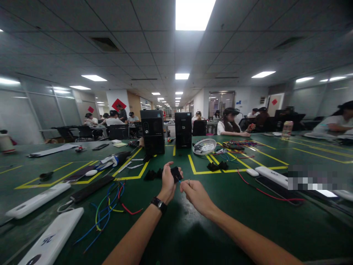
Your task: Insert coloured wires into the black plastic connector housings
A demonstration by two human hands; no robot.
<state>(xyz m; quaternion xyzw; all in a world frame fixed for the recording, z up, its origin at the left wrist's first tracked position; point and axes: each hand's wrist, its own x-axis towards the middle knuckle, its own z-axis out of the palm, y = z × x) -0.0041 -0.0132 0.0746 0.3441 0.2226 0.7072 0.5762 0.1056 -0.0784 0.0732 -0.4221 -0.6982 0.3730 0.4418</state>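
My left hand [167,183], with a dark watch [159,204] on its wrist, is closed around a small black block [175,173] above the green table [190,224]. My right hand [196,197] is beside it, thumb and forefinger pinched on a thin blue wire [180,180] at the near edge of the block. Whether the wire's tip sits inside the block is too small to tell. Dark clustered pieces [151,174] lie just left of my left hand. Loose blue, green, yellow and red wires [106,209] are spread to the left of my forearm.
Two black computer towers [153,132] stand ahead. Near them lie a white round slotted cover [204,146], more dark pieces [217,165] and a wire pile [234,144]. White power strips [38,200] flank the left, another [271,176] the right. A person [231,123] sits across the table.
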